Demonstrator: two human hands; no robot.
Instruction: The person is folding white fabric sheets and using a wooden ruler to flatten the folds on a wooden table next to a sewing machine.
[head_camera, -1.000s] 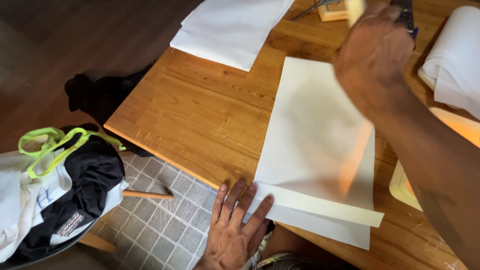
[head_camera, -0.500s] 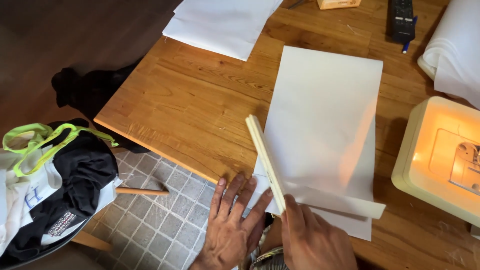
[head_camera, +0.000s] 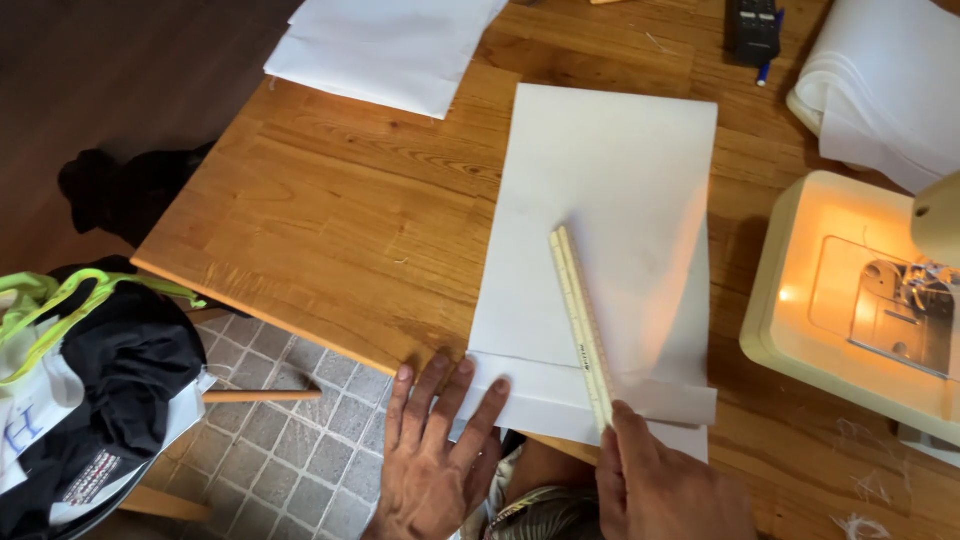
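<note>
While the wooden counter (head_camera: 330, 215) fills mid-frame, a folded white fabric panel (head_camera: 610, 230) lies centre, cream sewing machine (head_camera: 850, 300) at right. Left hand (head_camera: 435, 455) presses its lower edge, fingers (head_camera: 455, 400) spread; right hand (head_camera: 665, 485) fingers pinch a cream ruler (head_camera: 582, 325).

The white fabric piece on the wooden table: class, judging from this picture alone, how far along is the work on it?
Done: the white fabric piece lies flat on the wooden table, its near edge folded up into a band. In hand: the left hand presses the near corner while the right hand lays a ruler across the fold. Left: probably stitching; nothing lies under the lit sewing machine.
</note>
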